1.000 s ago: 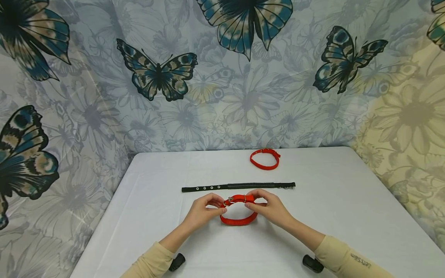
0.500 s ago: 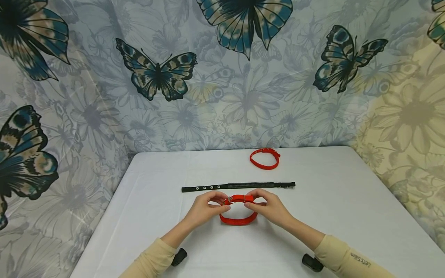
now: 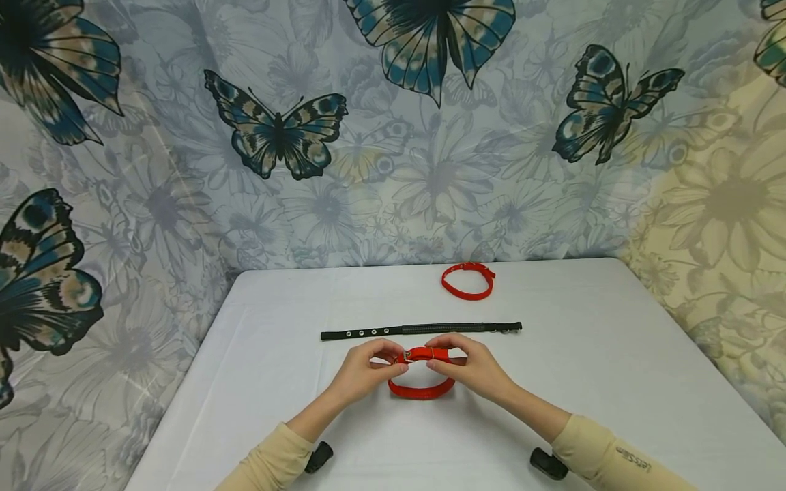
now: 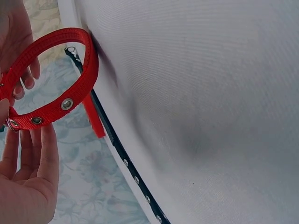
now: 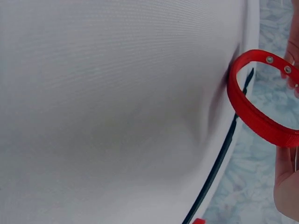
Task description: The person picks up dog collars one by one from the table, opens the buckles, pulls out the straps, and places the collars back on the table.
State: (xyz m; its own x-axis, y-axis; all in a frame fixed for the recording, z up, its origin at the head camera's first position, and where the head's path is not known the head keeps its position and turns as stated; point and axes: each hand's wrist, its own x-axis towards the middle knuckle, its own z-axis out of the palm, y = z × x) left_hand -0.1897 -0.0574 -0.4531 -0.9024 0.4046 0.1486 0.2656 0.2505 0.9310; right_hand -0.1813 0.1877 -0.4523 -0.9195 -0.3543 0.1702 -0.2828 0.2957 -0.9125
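Observation:
A red collar (image 3: 421, 393) with a metal buckle is fastened into a loop and stands near the middle of the white table (image 3: 552, 341). My left hand (image 3: 367, 369) pinches it at the buckle side between thumb and fingers. On the opposite side, my right hand (image 3: 471, 368) pinches the strap by a metal keeper. In the left wrist view, metal eyelets show along the red collar (image 4: 67, 103), close to the left fingers (image 4: 48, 154). From the right wrist, the collar (image 5: 261, 125) appears as a tilted loop, its lower edge at the right hand (image 5: 287, 191).
A black collar (image 3: 430, 329) with eyelets lies straight just beyond the hands. Behind it, towards the far edge, a second red collar (image 3: 468, 296) lies buckled in a loop. A butterfly-patterned cloth (image 3: 368, 225) hangs behind the table.
The left fingers have shifted slightly right along the buckle side. The right thumb and fingers have slid a little left along the strap. The collar's loop has stayed nearly in place.

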